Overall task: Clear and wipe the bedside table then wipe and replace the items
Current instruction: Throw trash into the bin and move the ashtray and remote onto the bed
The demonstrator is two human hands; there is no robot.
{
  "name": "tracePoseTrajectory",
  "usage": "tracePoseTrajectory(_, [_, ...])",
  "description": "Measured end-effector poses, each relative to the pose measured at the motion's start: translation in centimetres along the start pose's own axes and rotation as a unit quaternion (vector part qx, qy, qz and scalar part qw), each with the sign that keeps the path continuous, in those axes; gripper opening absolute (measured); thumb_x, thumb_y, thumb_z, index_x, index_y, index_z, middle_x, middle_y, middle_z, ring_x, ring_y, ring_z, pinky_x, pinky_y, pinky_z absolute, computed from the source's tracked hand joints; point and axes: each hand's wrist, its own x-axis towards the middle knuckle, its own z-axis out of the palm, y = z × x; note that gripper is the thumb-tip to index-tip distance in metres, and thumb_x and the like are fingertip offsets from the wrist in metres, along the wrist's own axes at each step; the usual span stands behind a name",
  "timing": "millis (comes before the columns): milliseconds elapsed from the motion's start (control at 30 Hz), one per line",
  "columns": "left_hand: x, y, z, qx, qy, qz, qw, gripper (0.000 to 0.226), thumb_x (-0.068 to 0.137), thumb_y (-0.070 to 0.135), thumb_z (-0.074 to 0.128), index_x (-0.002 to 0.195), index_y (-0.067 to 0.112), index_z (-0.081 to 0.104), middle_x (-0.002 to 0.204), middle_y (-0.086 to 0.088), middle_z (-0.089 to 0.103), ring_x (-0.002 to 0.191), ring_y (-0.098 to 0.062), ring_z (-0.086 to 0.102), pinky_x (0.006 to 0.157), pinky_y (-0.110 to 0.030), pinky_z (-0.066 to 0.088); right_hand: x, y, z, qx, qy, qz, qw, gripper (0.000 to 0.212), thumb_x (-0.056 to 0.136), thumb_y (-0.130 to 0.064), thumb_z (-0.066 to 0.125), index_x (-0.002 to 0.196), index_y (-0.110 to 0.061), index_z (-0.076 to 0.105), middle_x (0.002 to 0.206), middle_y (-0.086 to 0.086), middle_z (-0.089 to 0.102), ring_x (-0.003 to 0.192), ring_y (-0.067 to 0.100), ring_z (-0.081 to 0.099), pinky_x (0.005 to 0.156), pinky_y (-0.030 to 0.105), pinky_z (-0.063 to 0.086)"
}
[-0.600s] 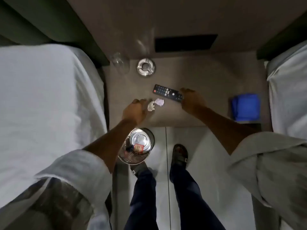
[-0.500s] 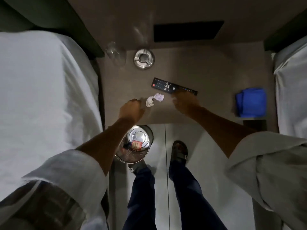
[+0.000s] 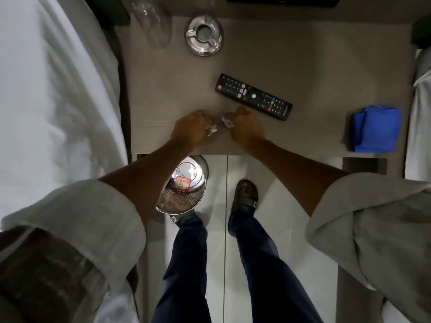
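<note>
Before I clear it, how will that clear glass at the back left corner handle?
The glass looks thin-walled and transparent, so probably fragile and light. It seems tall for its base, so likely to tip if pushed; lift it instead. The smooth surface may be slippery.

Left hand (image 3: 191, 129), right hand (image 3: 245, 127) each closed around paper scrap; remote (image 3: 253, 96) beside.

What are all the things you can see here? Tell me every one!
Remote: 1, black, middle of the table.
Ashtray: 1, silver, back of the table.
Glass: 1, clear, back left corner.
Cloth: 1, blue, folded, right side of the table.
Paper scraps: 2, white, one in each hand.
Bin: 1, silver, on the floor below the table edge.
Table: 1, grey-brown.
Beds: 2, white, either side.
Left hand, right hand: closed on scraps.
</note>
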Motion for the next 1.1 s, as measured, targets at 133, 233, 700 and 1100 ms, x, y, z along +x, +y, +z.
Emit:
tracePoseTrajectory(133, [-2.3,-0.1,1.0,0.033,-0.023,-0.017,0.999,0.036,0.090,0.039,0.057,0.120,0.021,0.063,0.122,-0.008,0.062,0.108,-0.034,0.062,0.086,-0.042,0.049,-2.2,-1.3,1.1,0.030,-0.018,0.004,0.999,0.031,0.088,-0.009,0.058,0.118,-0.013,0.058,0.119,0.018,0.051,0.101,0.036,0.057,0.081,0.045,0.054])
tracePoseTrajectory(233, [-4.7,-1.1,1.9,-0.002,0.016,-0.010,1.000,0.026,0.088,0.033,0.060,0.110,0.021,0.066,0.113,-0.004,0.066,0.097,-0.031,0.067,0.080,-0.039,0.054,-4.2,-2.9,2.2,0.052,-0.025,-0.007,0.998,0.034,0.087,-0.016,0.059,0.121,-0.013,0.054,0.120,0.015,0.053,0.102,0.031,0.058,0.084,0.043,0.055])
tracePoseTrajectory(700, [-15.8,-8.9,12.3,-0.093,-0.070,-0.126,0.985,0.028,0.096,0.030,0.056,0.115,0.011,0.065,0.105,-0.010,0.072,0.095,-0.024,0.069,0.078,-0.024,0.046,-10.0,-8.3,13.2,0.065,-0.217,0.002,0.974,0.043,0.086,-0.019,0.060,0.126,-0.012,0.046,0.123,0.013,0.056,0.109,0.030,0.058,0.091,0.044,0.052])
tracePoseTrajectory(1100, [-13.3,-8.5,11.1,-0.030,-0.075,-0.035,0.996,0.040,0.096,0.027,0.052,0.134,0.014,0.055,0.131,-0.012,0.061,0.122,-0.029,0.056,0.101,-0.030,0.046,-9.9,-7.3,12.5,0.063,-0.193,-0.022,0.979,0.034,0.087,-0.015,0.055,0.121,-0.015,0.048,0.119,0.011,0.057,0.107,0.028,0.058,0.085,0.040,0.051])
